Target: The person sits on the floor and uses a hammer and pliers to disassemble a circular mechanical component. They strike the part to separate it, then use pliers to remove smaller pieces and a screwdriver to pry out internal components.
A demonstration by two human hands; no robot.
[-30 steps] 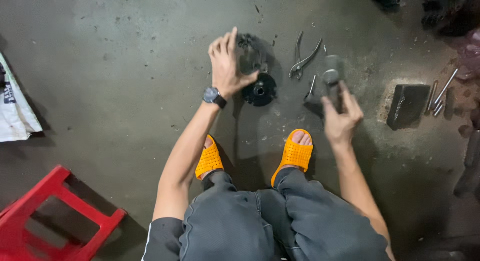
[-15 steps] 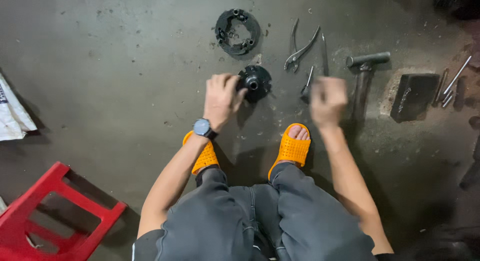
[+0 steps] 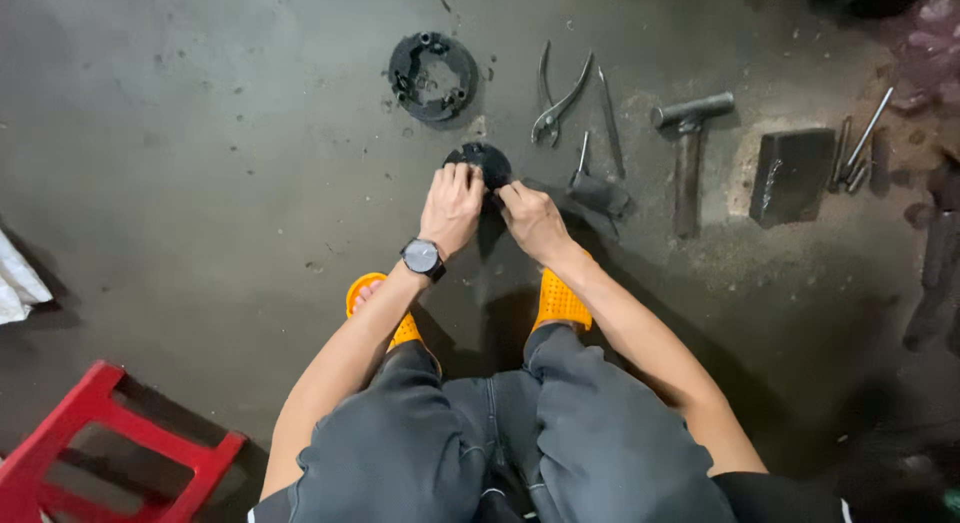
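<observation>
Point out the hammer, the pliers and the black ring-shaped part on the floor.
hammer (image 3: 688,163), head view, on its handle.
pliers (image 3: 560,108), head view, near the pivot.
ring-shaped part (image 3: 433,76), head view, on its ring body.

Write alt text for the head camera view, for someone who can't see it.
Seen from above, a squatting person's left hand and right hand both grip a small round black part on a grey concrete floor. Beyond it lie a black ring-shaped part, pliers, a hammer and a dark metal block; a red stool sits at lower left.
</observation>
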